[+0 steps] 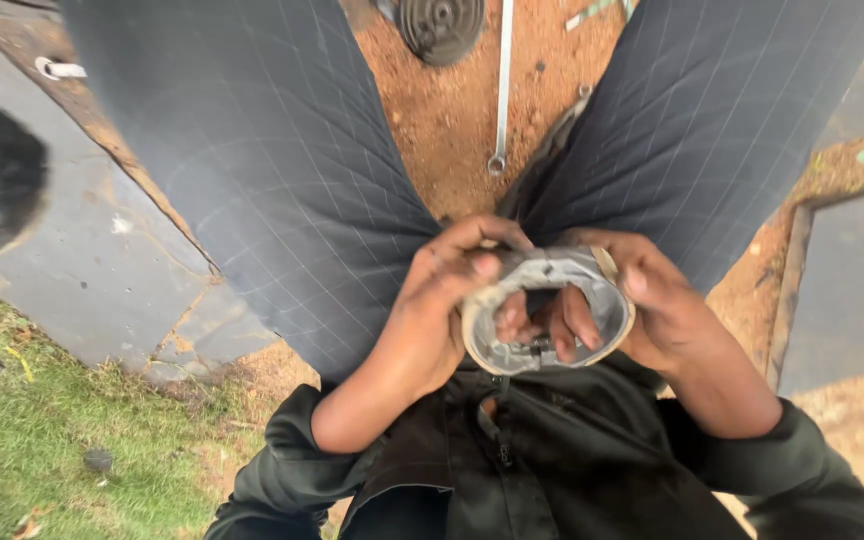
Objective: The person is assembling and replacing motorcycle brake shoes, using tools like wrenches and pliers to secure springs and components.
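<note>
Both hands are gripping a grey metal ring (548, 312) held above the lap, between the knees. The left hand (432, 310) is curling closed around its left rim, while the right hand (652, 305) is clasping the right rim, fingers (574, 318) reaching inside. A spanner (502, 85) is lying on the ground beyond.

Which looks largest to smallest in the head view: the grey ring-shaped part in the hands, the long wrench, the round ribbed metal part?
1. grey ring-shaped part, nearest the camera, so its lead is unsure.
2. long wrench.
3. round ribbed metal part, cut by the frame edge.
</note>
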